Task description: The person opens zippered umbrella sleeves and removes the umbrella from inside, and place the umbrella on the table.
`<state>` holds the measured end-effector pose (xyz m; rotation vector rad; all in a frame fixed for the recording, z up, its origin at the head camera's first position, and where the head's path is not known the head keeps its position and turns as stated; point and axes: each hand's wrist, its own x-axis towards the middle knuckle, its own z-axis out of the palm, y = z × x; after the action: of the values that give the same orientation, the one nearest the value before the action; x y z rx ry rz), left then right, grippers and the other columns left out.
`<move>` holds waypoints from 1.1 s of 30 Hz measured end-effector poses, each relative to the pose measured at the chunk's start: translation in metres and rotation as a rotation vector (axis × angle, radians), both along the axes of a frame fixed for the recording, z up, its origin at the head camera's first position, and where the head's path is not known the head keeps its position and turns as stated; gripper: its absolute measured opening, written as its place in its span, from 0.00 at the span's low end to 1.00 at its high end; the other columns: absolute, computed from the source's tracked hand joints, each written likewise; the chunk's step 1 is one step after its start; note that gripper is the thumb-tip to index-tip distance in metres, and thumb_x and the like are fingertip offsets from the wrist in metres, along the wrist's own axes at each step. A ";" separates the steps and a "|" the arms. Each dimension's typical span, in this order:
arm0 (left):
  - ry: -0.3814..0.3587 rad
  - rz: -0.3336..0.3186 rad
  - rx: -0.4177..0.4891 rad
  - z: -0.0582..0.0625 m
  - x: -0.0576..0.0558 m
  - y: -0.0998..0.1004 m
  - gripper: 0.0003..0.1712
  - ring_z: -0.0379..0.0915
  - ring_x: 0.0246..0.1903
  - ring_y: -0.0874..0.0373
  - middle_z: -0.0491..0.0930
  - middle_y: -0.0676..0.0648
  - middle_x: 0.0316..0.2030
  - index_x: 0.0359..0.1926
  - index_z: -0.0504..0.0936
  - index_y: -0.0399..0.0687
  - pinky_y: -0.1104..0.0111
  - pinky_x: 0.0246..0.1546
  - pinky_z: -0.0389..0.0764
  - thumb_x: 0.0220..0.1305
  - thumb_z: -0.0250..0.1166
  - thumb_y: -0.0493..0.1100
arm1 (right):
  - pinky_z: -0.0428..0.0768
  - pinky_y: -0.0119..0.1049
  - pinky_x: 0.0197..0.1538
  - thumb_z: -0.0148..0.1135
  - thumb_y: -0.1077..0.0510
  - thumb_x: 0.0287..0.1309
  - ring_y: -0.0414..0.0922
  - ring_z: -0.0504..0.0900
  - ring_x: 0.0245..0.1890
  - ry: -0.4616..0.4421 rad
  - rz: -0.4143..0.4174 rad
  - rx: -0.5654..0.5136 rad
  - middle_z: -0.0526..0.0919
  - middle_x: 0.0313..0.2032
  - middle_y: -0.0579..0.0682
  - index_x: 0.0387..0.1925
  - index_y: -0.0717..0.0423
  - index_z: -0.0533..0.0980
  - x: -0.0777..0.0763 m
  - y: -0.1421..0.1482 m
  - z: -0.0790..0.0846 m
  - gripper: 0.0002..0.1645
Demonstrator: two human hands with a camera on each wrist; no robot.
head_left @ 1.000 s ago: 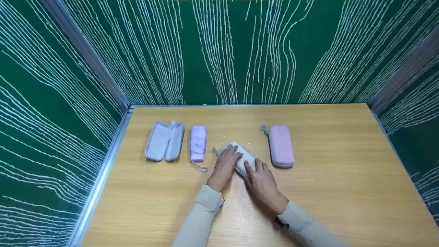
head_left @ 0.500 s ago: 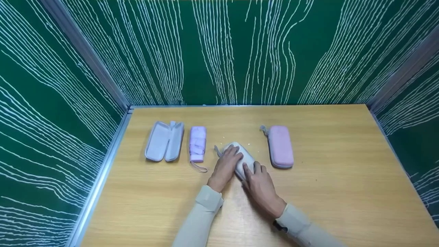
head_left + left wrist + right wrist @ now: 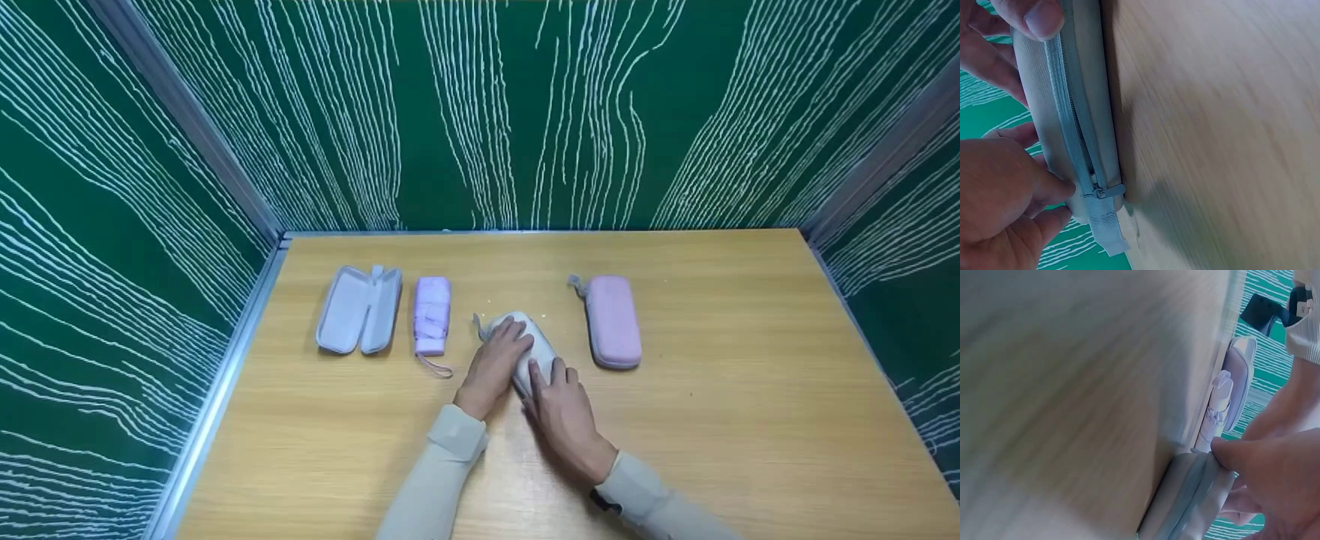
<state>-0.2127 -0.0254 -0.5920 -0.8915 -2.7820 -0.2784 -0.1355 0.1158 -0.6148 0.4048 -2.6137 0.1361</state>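
A pale grey zip case (image 3: 541, 346) lies slantwise on the wooden table between both hands. My left hand (image 3: 491, 367) grips its far part, with fingers over the top. In the left wrist view, my left thumb and finger pinch the case near its fabric tab (image 3: 1107, 228). The zipper slider (image 3: 1100, 192) sits beside that tab, and the teeth show a narrow gap there. My right hand (image 3: 566, 409) holds the near end, thumb on the zipped side and fingers across the other side, as the right wrist view (image 3: 1275, 467) shows.
Left of the hands lie a folded purple umbrella (image 3: 432, 315) with a wrist loop and an opened grey case (image 3: 345, 311). A closed pink case (image 3: 615, 322) lies to the right. Small white specks dot the table (image 3: 750, 420); green panels (image 3: 585, 112) stand around it.
The grey case has turned slightly clockwise, its near end swinging left. My right hand has shifted a little left with it; my left hand has barely moved.
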 end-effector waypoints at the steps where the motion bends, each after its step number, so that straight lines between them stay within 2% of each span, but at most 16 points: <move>1: 0.008 -0.003 -0.003 0.000 0.000 0.000 0.11 0.73 0.69 0.45 0.79 0.45 0.62 0.50 0.83 0.48 0.58 0.69 0.77 0.70 0.62 0.37 | 0.83 0.44 0.25 0.84 0.49 0.46 0.57 0.79 0.32 0.004 -0.008 0.003 0.76 0.42 0.67 0.59 0.58 0.83 0.001 -0.002 0.000 0.38; 7: 0.034 -0.035 0.008 -0.003 -0.005 -0.001 0.11 0.73 0.68 0.46 0.80 0.45 0.62 0.49 0.83 0.48 0.60 0.69 0.76 0.69 0.60 0.36 | 0.82 0.44 0.26 0.85 0.50 0.43 0.56 0.78 0.32 0.008 -0.035 -0.011 0.77 0.43 0.68 0.59 0.60 0.83 0.004 -0.010 0.001 0.40; 15: -0.007 -0.055 0.004 -0.002 -0.007 -0.002 0.14 0.71 0.70 0.47 0.78 0.45 0.65 0.54 0.84 0.49 0.60 0.71 0.73 0.71 0.59 0.37 | 0.82 0.43 0.26 0.85 0.49 0.44 0.56 0.77 0.32 0.008 -0.043 0.005 0.77 0.43 0.69 0.59 0.62 0.82 0.006 -0.014 0.000 0.41; 20: 0.012 -0.058 -0.023 -0.001 -0.006 -0.002 0.16 0.70 0.71 0.47 0.78 0.46 0.66 0.55 0.83 0.50 0.60 0.70 0.75 0.70 0.59 0.34 | 0.82 0.42 0.25 0.85 0.49 0.45 0.55 0.77 0.31 0.018 -0.047 0.003 0.76 0.42 0.68 0.59 0.63 0.82 0.007 -0.017 0.000 0.41; 26: 0.026 -0.051 -0.057 0.001 -0.004 -0.001 0.17 0.70 0.72 0.47 0.77 0.46 0.67 0.56 0.83 0.52 0.60 0.70 0.75 0.71 0.58 0.35 | 0.80 0.41 0.22 0.86 0.48 0.43 0.54 0.76 0.29 0.066 -0.054 0.008 0.76 0.40 0.67 0.58 0.63 0.82 0.006 -0.019 -0.002 0.41; 30: 0.018 -0.034 -0.082 0.002 -0.001 0.000 0.18 0.69 0.72 0.48 0.77 0.47 0.68 0.57 0.83 0.52 0.60 0.73 0.72 0.71 0.58 0.35 | 0.80 0.41 0.23 0.86 0.48 0.44 0.54 0.76 0.29 0.049 -0.052 0.017 0.75 0.40 0.66 0.59 0.62 0.82 0.007 -0.018 -0.001 0.42; 33: 0.032 -0.009 -0.086 0.002 0.004 0.002 0.18 0.71 0.71 0.48 0.78 0.47 0.67 0.57 0.84 0.52 0.61 0.70 0.75 0.71 0.59 0.35 | 0.81 0.42 0.24 0.85 0.48 0.45 0.55 0.76 0.30 0.018 -0.039 -0.005 0.75 0.41 0.67 0.60 0.62 0.81 0.009 -0.016 0.001 0.42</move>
<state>-0.2091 -0.0239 -0.5898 -0.9196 -2.7799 -0.1460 -0.1268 0.0994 -0.6133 0.3518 -2.6014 0.1255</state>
